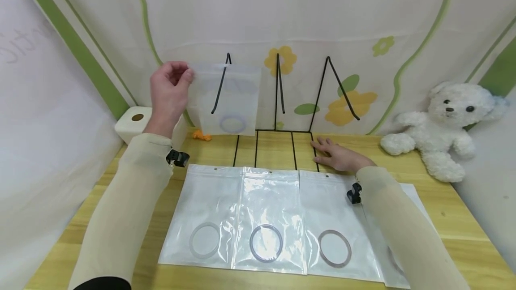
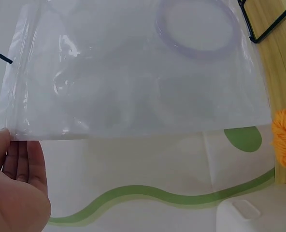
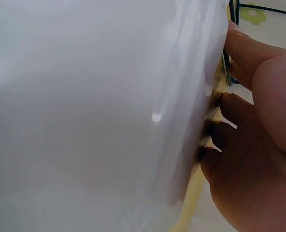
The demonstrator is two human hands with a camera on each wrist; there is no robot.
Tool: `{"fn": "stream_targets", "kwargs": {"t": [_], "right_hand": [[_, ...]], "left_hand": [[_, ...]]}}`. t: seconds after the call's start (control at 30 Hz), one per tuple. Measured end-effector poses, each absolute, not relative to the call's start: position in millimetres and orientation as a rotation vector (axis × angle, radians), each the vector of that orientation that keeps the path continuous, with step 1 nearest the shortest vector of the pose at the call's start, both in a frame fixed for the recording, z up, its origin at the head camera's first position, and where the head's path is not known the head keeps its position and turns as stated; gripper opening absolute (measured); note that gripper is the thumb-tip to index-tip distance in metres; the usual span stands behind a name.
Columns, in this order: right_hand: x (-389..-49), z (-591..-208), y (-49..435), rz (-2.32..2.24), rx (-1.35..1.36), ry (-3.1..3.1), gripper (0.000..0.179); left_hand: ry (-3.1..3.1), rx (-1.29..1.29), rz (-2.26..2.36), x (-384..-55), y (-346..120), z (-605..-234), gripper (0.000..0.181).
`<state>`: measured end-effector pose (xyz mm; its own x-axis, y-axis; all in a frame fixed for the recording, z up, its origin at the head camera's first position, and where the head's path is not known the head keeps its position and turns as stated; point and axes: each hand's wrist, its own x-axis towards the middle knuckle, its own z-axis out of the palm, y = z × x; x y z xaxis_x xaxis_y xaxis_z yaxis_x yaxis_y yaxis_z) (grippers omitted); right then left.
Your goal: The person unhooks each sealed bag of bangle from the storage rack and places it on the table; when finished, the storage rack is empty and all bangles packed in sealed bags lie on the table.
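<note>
My left hand [image 1: 169, 95] pinches the upper left corner of a clear zip bag [image 1: 246, 97], which stands upright by the left hook [image 1: 219, 88] of a black wire rack [image 1: 318, 97]. A pale purple ring [image 2: 198, 50] shows low in that bag. The hook rod crosses the bag's top edge; I cannot tell whether it passes through a hole. Fingers spread, my right hand [image 1: 340, 155] rests at the right side of the rack's base, touching the wire. Several zip bags [image 1: 264, 196] with rings lie side by side in front, one partly under the right sleeve.
A white tissue box [image 1: 131, 131] stands at the left, beside a small orange yarn bundle [image 1: 201, 135]. At the right, a white teddy bear [image 1: 443, 124] sits against the wall. Patterned cloth [image 1: 242, 8] hangs behind the rack. The wooden table [image 1: 463, 223] extends underneath.
</note>
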<state>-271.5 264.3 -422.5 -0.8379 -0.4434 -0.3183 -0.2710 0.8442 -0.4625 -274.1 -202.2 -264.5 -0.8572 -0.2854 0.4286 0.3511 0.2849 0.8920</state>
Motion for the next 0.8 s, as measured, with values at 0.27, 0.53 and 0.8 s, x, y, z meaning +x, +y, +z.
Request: {"fn": "stream_targets", "kwargs": {"t": [0.27, 0.53, 0.8], "right_hand": [[-274.6, -424.4, 264.8, -0.56, -0.531, 2.602, 0.072], [-273.7, -422.6, 263.0, -0.566, -0.532, 2.597, 0.073], [-273.0, -421.7, 260.3, -0.569, -0.537, 2.597, 0.073]], "left_hand": [[-2.031, -0.03, -1.572, -273.3, -200.4, -264.7, 0.007], [-2.083, 0.054, -1.471, -270.9, -195.6, -261.3, 0.007], [-2.107, 0.108, -1.417, -268.8, -192.8, -258.4, 0.008]]}}
